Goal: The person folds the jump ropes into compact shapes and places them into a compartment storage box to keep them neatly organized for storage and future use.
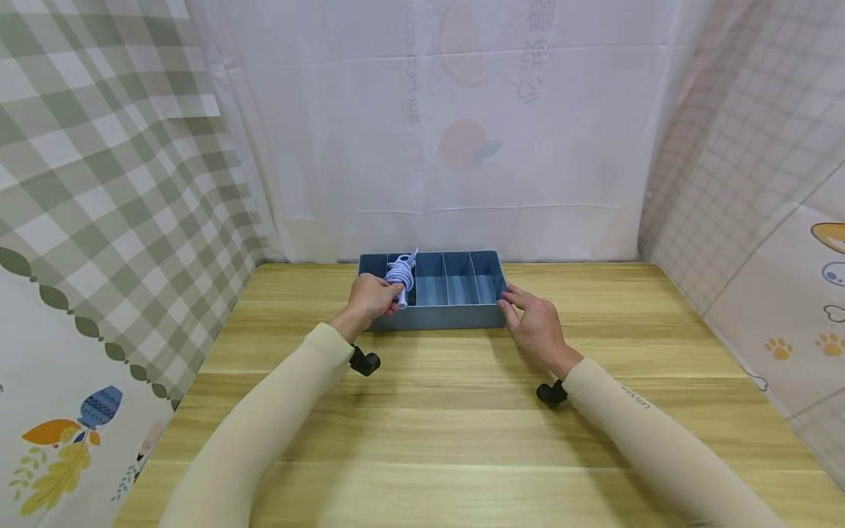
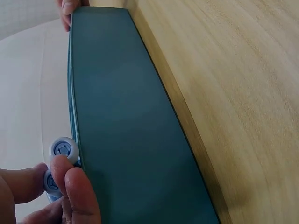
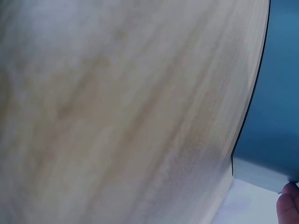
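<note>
A lavender jump rope (image 1: 399, 273), its cord wound into a bundle, is over the left part of a blue-grey divided storage box (image 1: 436, 317). My left hand (image 1: 372, 295) pinches it by the lower end. In the left wrist view, two round handle ends (image 2: 63, 148) show between the thumb and fingers of the left hand (image 2: 70, 191), beside the box's upper edge. At the box's right front corner, my right hand (image 1: 536, 326) holds the rim with thumb and fingers. Only its fingertips (image 3: 288, 205) appear in the right wrist view, by the box's end.
The box stands near the back of a wood-grain table (image 1: 449, 433), divided into several compartments. A white printed curtain (image 1: 330, 147) hangs behind it. Green checked cloth (image 1: 119, 132) hangs at left, and a patterned sheet (image 1: 759, 220) at right. A black wrist mount (image 1: 365, 361) is under the left wrist.
</note>
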A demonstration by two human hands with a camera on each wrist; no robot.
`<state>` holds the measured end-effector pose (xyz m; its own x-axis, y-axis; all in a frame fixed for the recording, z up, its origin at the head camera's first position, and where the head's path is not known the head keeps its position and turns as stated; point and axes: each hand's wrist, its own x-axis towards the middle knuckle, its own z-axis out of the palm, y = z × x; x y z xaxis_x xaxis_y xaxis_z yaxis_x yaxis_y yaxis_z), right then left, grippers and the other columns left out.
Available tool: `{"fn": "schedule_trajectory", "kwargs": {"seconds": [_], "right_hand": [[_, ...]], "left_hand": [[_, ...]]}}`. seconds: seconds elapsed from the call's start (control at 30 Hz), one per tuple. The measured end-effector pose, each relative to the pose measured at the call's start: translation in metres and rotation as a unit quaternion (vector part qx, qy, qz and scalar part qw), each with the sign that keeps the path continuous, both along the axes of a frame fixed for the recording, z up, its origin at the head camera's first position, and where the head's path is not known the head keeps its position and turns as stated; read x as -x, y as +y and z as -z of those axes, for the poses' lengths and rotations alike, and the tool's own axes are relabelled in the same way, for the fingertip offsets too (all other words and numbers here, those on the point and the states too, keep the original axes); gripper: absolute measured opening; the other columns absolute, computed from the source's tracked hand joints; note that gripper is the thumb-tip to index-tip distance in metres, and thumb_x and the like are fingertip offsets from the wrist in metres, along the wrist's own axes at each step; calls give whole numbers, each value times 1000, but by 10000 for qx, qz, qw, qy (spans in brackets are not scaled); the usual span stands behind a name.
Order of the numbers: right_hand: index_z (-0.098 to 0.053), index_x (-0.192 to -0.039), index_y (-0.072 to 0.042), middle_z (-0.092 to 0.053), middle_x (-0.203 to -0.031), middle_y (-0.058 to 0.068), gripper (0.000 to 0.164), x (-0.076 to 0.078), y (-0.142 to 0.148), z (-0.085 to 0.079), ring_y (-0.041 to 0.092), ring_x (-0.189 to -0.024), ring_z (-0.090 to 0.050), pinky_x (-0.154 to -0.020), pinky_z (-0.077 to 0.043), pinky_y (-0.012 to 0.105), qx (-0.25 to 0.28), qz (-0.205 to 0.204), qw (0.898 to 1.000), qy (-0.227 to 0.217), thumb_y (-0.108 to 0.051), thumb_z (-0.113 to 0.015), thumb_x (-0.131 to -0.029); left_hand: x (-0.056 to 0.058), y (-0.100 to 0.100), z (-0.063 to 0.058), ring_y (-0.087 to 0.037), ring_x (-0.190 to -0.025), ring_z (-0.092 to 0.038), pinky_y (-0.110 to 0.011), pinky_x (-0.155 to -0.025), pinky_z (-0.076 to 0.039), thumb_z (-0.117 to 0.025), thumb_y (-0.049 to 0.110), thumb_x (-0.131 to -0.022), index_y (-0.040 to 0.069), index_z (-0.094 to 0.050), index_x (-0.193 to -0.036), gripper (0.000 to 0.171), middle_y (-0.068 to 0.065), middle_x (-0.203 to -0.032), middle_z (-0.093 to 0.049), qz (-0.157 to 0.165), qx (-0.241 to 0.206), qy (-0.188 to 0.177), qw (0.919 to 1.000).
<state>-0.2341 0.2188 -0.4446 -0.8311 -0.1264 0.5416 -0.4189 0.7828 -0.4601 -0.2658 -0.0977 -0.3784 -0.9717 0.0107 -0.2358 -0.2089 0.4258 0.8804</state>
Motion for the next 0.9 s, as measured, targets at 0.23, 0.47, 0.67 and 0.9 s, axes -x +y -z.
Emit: {"fn": "schedule_trajectory", "kwargs": {"seconds": [0.23,0.47,0.67,0.9], "right_hand": [[-73,-117,7,-66,-131,20,27,1,0,0,41,-113,-66,-93,-53,58,1,1,10000,-3,-14,-69,-99],[-72,-119,6,-64,-134,19,30,-1,0,-1,41,-119,-64,-98,-50,57,-23,51,9998,-216,-16,-68,-100],[-72,-119,7,-64,-133,20,29,0,-1,-1,42,-119,-63,-99,-50,58,-22,35,9998,-182,-14,-67,-100],[-73,-115,7,-67,-129,21,27,1,-2,-1,41,-115,-66,-96,-52,57,-20,0,10000,26,-13,-70,-98]], "left_hand": [[3,1,0,-12,-58,-53,-29,-58,-47,-65,23,-103,0,-72,-95,25,-3,-69,-60,14,299,-73,9995],[9,3,6,-14,-58,-55,-26,-47,-34,-67,29,-102,4,-75,-89,30,-2,-66,-60,-181,800,147,9965],[9,7,6,-16,-63,-58,-28,-50,-38,-66,33,-102,6,-75,-88,31,-4,-72,-62,-324,1063,196,9936],[9,7,6,-18,-65,-50,-30,-52,-35,-65,36,-102,9,-73,-81,35,-2,-71,-53,-321,1503,427,9872]]}}
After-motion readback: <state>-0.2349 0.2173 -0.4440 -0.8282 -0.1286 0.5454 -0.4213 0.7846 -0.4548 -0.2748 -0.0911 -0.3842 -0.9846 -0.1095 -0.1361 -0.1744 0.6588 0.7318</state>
